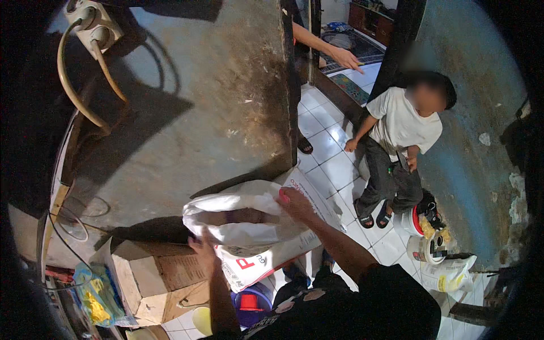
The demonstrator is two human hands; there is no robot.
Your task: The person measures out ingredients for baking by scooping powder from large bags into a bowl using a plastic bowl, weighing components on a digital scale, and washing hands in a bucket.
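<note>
Landmark: white sack (255, 235), mouth open, lying between the two hands. Right hand (297, 205): at the right end of the sack's mouth, fingers curled and gripping its edge. Left hand (205, 249): at the near left corner of the sack, against the rim; fingers partly hidden, cannot tell whether they close on it. Printed white panel (286, 258): just under the sack's mouth; cannot tell if it belongs to the same sack.

Edges: grey wall (226, 102) stands just beyond the sack and bounds the far side. Cardboard box (175, 277): just left of the sack, near the left hand, little room there. Blue tub (265, 293), red object (248, 302) inside: on the near side of the sack.

Open room: tiled floor (385, 241) to the right of the sack. Seated person (405, 122) and white pail (407, 224): same side, well apart from the sack
</note>
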